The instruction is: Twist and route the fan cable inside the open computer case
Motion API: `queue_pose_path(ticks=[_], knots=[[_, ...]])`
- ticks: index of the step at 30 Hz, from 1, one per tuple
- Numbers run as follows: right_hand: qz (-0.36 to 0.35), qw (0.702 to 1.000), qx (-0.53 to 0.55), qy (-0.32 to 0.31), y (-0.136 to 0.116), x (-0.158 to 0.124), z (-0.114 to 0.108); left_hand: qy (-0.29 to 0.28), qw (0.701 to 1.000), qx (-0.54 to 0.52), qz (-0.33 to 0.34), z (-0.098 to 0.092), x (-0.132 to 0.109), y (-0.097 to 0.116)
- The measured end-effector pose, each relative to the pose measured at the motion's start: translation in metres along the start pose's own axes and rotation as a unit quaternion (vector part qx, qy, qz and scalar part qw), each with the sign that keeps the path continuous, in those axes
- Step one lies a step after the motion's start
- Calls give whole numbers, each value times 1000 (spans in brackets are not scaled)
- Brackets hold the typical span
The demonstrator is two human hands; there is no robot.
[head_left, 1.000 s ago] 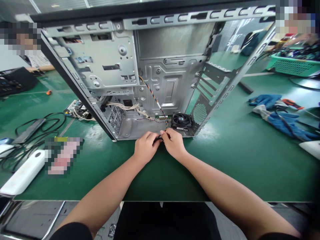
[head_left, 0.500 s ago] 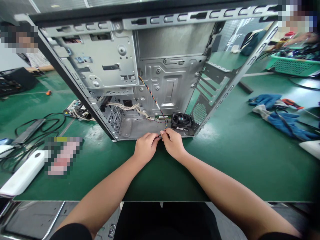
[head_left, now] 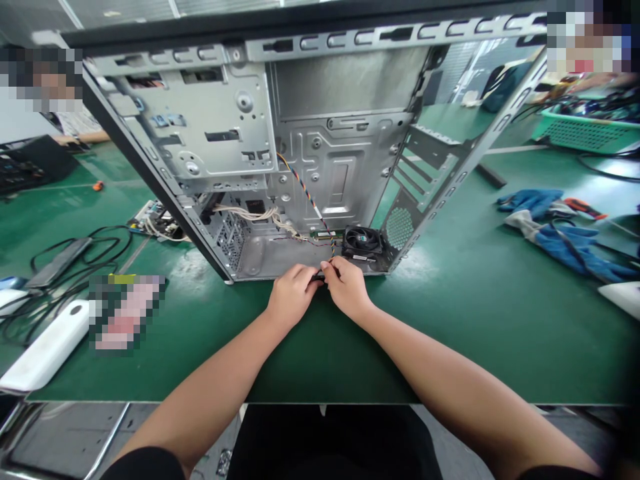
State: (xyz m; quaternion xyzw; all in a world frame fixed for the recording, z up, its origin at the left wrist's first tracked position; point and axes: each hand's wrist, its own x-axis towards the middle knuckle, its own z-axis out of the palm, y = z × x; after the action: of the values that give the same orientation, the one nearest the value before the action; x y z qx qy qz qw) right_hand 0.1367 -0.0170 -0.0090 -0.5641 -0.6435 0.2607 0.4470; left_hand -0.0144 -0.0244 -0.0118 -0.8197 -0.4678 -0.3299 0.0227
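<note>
left hand (head_left: pixel 291 295): fingertips pinching small black piece (head_left: pixel 318 277), details hidden. right hand (head_left: pixel 349 288): pinching lower end of thin twisted multicoloured cable (head_left: pixel 307 192), at six o'clock in open silver-and-black metal computer case (head_left: pixel 350 87). square black plastic fan (head_left: pixel 363 241): near right hand, one o'clock.

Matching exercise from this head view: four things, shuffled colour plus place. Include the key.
Things
1. twisted cable
2. fan
3. gloves
4. basket

Descriptions
A. blue, lying on the table on the right side of the picture
B. light green, filled with a jumble, near the upper right edge of the picture
C. multicoloured, running down to the right hand
D. black, low inside the computer case

Pairs: 1-C, 2-D, 3-A, 4-B
</note>
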Motion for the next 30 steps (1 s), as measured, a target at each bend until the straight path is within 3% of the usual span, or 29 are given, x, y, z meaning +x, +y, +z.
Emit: queue_pose_path(ticks=[20,30], knots=[[-5,1000,-6,-6,1,0,1,-38,998,-33,-42,-1,2,2],[-3,1000,0,-1,-1,0,0,-28,999,26,11,-3,2,-1]])
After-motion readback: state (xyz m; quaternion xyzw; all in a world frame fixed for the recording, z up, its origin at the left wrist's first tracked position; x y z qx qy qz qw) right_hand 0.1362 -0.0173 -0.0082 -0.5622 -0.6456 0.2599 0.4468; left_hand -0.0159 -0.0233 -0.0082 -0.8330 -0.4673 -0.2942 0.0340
